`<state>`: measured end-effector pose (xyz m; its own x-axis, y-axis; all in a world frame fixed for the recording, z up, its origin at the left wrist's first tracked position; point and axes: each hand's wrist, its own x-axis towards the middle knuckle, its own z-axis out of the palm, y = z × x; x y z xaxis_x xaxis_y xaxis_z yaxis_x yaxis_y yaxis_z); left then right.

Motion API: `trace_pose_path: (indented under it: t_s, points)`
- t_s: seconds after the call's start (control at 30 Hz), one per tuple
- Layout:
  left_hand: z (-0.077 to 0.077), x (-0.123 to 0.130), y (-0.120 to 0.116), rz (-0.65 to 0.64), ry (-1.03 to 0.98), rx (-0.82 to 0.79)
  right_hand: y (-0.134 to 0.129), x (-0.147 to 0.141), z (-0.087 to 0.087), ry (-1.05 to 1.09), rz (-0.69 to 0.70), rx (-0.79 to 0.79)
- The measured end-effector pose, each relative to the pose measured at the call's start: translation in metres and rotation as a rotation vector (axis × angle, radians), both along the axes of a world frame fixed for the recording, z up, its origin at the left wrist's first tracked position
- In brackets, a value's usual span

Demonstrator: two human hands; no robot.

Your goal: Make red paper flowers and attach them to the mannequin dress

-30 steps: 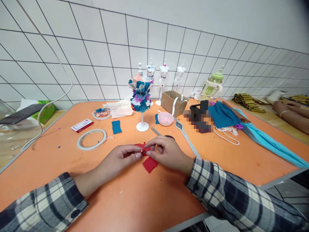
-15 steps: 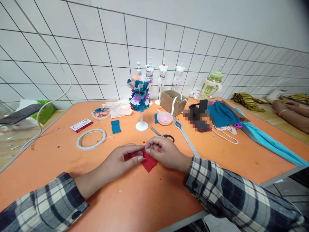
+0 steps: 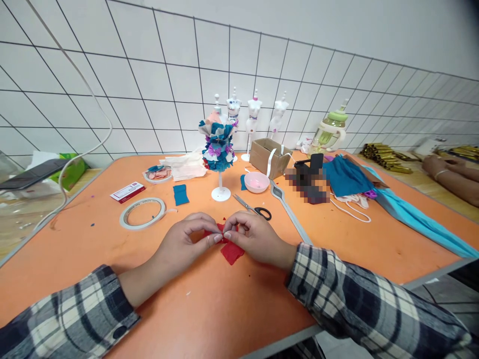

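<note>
My left hand (image 3: 189,238) and my right hand (image 3: 258,233) meet over the orange table, each with thumb and forefinger pinched together. Between the fingertips is a small bit of red crepe paper, mostly hidden by the fingers. More red crepe paper (image 3: 232,254) lies flat on the table beneath them. Beyond my right hand rest black-handled scissors (image 3: 258,211), partly open. Straight ahead stands a small white dress form (image 3: 220,193), dressed in ruffled teal, purple and pale paper (image 3: 217,144).
A tape roll (image 3: 125,223), a teal paper piece (image 3: 181,195) and a card (image 3: 127,192) lie left. A pink bowl (image 3: 257,188), cardboard box (image 3: 275,164) and bottle (image 3: 331,132) stand behind. Teal cloth (image 3: 346,177) lies right; another person's hands (image 3: 441,164) are at the far right.
The fingertips of both hands have come together in a tighter pinch. My left fingers have shifted slightly, and more of the red paper underneath shows. The view has moved a little.
</note>
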<state>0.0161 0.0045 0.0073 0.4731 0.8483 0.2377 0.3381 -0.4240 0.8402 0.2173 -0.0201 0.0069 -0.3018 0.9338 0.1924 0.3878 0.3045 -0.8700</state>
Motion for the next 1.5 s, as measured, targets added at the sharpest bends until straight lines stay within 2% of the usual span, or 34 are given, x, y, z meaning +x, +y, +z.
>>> trace_pose_path:
  t_s: [0.17,0.3,0.43,0.67,0.73,0.83,0.93,1.0,1.13,1.3,1.5]
  points:
    - [0.003,0.000,0.000,-0.011,-0.080,-0.062,0.002,-0.002,-0.005,0.209,0.055,-0.275]
    - [0.004,0.001,0.000,0.027,-0.139,-0.144,0.001,-0.004,-0.005,0.390,0.113,-0.481]
    - [0.002,0.002,0.000,0.079,-0.162,-0.216,-0.002,-0.005,-0.003,0.448,0.131,-0.581]
    - [0.000,0.002,-0.001,0.129,-0.177,-0.335,-0.004,-0.003,-0.001,0.388,0.135,-0.610]
    - [0.002,0.003,-0.003,0.121,-0.164,-0.339,-0.005,-0.003,0.003,0.351,0.089,-0.552]
    - [0.004,0.005,-0.004,0.110,-0.138,-0.325,-0.005,-0.003,0.006,0.260,0.001,-0.379]
    - [0.005,0.006,-0.006,0.110,-0.129,-0.312,-0.003,-0.003,0.002,0.147,-0.045,-0.251]
    - [0.004,0.006,-0.006,0.126,-0.141,-0.320,-0.002,-0.003,-0.003,0.125,-0.053,-0.231]
    - [0.000,0.005,-0.005,0.142,-0.177,-0.335,0.001,-0.004,-0.009,0.218,-0.031,-0.285]
    - [-0.003,0.004,-0.005,0.209,-0.225,-0.336,0.001,-0.005,-0.007,0.430,-0.067,-0.347]
    - [-0.001,0.006,-0.004,0.184,-0.165,-0.340,0.002,-0.008,-0.009,0.581,-0.062,-0.422]
